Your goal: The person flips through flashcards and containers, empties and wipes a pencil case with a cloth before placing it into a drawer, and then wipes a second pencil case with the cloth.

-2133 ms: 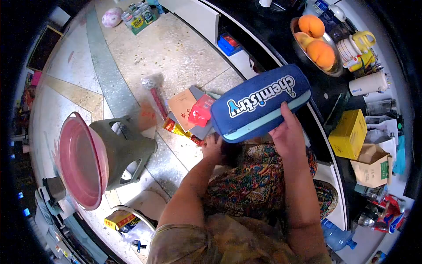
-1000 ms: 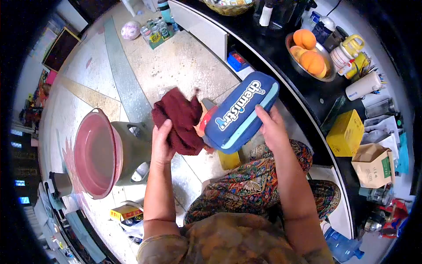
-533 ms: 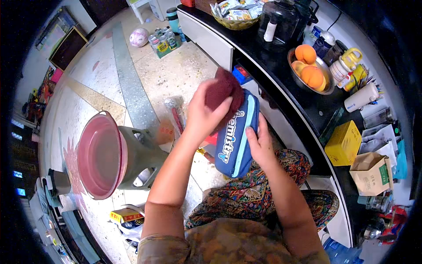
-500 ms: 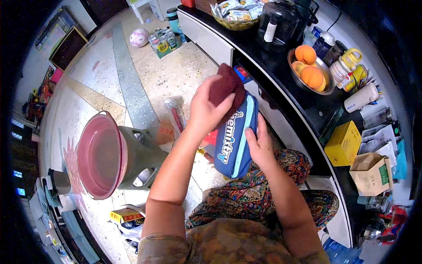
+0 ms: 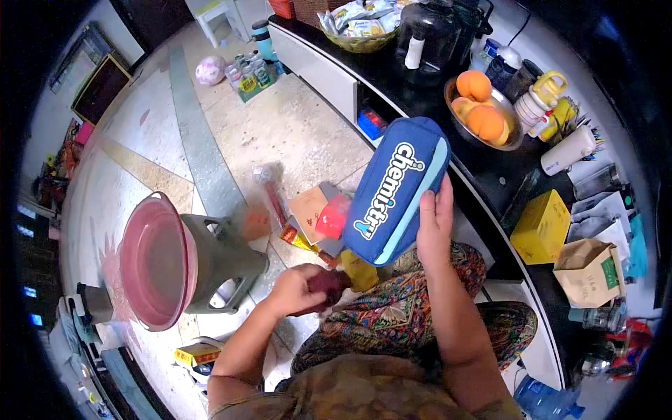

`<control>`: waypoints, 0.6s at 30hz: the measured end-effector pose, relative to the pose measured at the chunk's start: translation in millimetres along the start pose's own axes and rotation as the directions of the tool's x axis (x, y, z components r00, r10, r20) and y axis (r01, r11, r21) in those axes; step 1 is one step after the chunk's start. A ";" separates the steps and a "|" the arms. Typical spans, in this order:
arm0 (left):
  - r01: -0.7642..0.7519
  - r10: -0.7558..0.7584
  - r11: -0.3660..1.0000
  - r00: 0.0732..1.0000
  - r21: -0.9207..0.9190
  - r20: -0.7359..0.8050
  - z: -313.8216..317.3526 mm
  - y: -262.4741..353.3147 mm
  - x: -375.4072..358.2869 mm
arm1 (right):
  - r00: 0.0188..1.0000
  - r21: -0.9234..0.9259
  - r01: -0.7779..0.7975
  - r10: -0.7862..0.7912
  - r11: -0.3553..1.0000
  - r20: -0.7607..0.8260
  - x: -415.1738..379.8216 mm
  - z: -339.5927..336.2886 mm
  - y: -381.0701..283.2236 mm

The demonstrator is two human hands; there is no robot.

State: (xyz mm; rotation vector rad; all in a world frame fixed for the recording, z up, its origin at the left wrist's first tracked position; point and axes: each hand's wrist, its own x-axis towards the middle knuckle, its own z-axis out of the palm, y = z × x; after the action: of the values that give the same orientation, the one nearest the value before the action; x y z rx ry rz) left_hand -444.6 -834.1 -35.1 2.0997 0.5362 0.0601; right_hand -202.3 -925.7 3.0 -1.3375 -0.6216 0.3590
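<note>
A blue pencil case (image 5: 381, 185) with "chemistry" lettering and a light-blue strip is raised in front of me. My right hand (image 5: 435, 222) grips it by its right lower edge, thumb on the front and the other fingers behind. Lower down, near my lap, my left hand (image 5: 288, 290) is closed around a bunched maroon cloth (image 5: 326, 290). The cloth is apart from the case. Just beyond it on the floor lie a red item (image 5: 332, 217), a brown box (image 5: 306, 210) and a yellow packet (image 5: 360, 270).
To the left, a pink basin (image 5: 155, 259) of water rests on a grey-green stool (image 5: 227, 255). On the right runs a black counter (image 5: 483, 171) with a bowl of oranges, a yellow box (image 5: 540, 227) and a paper bag (image 5: 588, 273). An open drawer compartment (image 5: 371, 124) shows below it.
My left hand has moved off the case, down and toward me, with the maroon cloth. The case has been lifted and turned so its lettered side faces me more fully.
</note>
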 end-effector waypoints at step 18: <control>-0.460 0.550 0.795 0.821 0.395 -0.151 -20.9 95.0 102.8 | 0.993 0.022 0.065 -0.062 0.998 -0.105 -0.1 -0.7 12.4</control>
State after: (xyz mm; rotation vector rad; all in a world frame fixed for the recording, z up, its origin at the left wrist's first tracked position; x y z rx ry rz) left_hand -323.6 -821.1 37.0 2.5512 0.1081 0.6037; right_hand -200.6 -923.6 -9.1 -1.3001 -0.5692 0.2431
